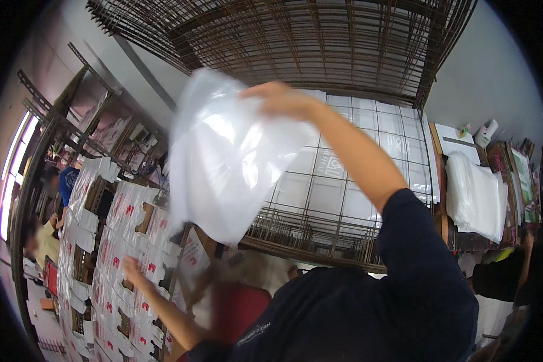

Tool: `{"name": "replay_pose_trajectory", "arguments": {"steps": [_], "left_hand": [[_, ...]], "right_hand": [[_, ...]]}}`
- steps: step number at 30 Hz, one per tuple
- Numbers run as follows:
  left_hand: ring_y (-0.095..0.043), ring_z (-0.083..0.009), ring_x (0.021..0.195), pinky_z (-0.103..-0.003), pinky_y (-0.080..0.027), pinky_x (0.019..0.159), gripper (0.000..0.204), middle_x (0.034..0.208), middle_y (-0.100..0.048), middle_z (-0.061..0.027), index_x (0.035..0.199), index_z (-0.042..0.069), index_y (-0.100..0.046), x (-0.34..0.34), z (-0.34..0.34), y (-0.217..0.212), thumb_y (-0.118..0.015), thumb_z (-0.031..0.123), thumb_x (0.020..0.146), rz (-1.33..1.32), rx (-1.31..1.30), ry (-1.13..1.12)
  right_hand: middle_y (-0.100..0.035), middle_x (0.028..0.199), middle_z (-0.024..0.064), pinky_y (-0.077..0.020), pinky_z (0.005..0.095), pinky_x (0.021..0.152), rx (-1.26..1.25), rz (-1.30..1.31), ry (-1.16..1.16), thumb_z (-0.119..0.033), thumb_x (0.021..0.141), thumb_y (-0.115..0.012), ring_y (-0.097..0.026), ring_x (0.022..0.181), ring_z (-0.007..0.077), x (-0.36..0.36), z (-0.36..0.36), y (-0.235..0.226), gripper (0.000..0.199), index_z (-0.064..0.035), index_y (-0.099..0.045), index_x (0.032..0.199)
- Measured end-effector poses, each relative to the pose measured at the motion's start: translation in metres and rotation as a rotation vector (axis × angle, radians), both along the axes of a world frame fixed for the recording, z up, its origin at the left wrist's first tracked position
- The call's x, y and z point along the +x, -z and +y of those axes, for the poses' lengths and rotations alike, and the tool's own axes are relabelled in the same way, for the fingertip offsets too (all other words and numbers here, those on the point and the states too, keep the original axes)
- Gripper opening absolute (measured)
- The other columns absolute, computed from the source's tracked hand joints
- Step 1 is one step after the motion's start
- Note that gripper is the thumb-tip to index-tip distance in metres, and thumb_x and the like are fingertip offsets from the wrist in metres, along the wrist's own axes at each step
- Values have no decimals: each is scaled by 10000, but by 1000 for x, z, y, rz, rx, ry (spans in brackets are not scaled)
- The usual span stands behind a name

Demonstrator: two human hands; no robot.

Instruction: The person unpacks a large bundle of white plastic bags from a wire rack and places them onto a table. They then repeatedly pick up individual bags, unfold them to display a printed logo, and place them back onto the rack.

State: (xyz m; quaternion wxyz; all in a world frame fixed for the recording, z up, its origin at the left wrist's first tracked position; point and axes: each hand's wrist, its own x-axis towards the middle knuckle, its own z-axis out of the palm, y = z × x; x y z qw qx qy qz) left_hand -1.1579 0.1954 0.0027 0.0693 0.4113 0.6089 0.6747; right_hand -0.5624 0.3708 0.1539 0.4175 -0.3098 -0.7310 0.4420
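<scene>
While the left hand [137, 274] hangs low with its fingers loosely parted and seemingly empty, the right hand [279, 101] is closed on the upper edge of a clear plastic sheet [223, 163], its fingers blurred. Nearest below are a dark shirt [344, 314] and a red chair [238, 308]. The plastic sheet hangs in the air, its lower end slack, between a wire rack [344, 241] ahead and rows of printed sheets [111, 259] on the left. The left hand is over those rows; whether it touches them I cannot tell. The step in hand looks like carrying one sheet between rack and rows, though which way is unclear. The next move seems to call for a firm hold on the top edge and the free hand steadying the loose end, clear of the wires. Under the rack's grid lie white sheets [359, 199]; to the right, a pile of plastic bags [476, 199] sits on a dark worktop [464, 244]. Farther off, more wire racks [308, 42] tilt up, and at far left are a person in blue [69, 181] and another in yellow [45, 241].
</scene>
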Motion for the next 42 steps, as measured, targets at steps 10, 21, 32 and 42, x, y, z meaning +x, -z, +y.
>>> {"name": "replay_pose_trajectory", "arguments": {"steps": [10, 21, 32, 42], "left_hand": [[-598, -251, 807, -348, -473, 685, 314, 873, -634, -107, 1055, -21, -589, 120, -244, 394, -607, 221, 855, 205, -1575, 486], [-584, -170, 721, -328, -481, 589, 405, 851, -618, -51, 1178, 51, -576, 89, -163, 354, -653, 303, 871, -166, -1012, 126], [-630, -214, 888, -331, -499, 767, 472, 1076, -643, -129, 1184, -43, -565, 205, -199, 337, -696, 243, 832, -3, -1296, 600], [-626, -184, 879, -314, -502, 738, 562, 1068, -640, -115, 1248, -34, -519, 156, -269, 380, -721, 262, 814, -30, -1391, 596]], "right_hand": [[-603, 903, 73, -408, 245, 588, -261, 254, 993, 62, 685, -459, -509, 657, 115, 304, -69, 210, 670, -11, -452, 1351], [-613, 1114, 180, -494, 306, 740, -289, 5, 1159, -5, 707, -525, -618, 863, 212, 296, -40, 226, 630, -4, -469, 1335], [-529, 1253, 252, -387, 370, 1028, -35, -302, 1324, -67, 668, -570, -506, 1182, 359, 301, -19, 241, 593, 50, -525, 1248], [-578, 1179, 251, -419, 387, 996, 71, -402, 1361, -81, 672, -585, -546, 1124, 364, 306, -21, 241, 531, 49, -575, 1187]]}}
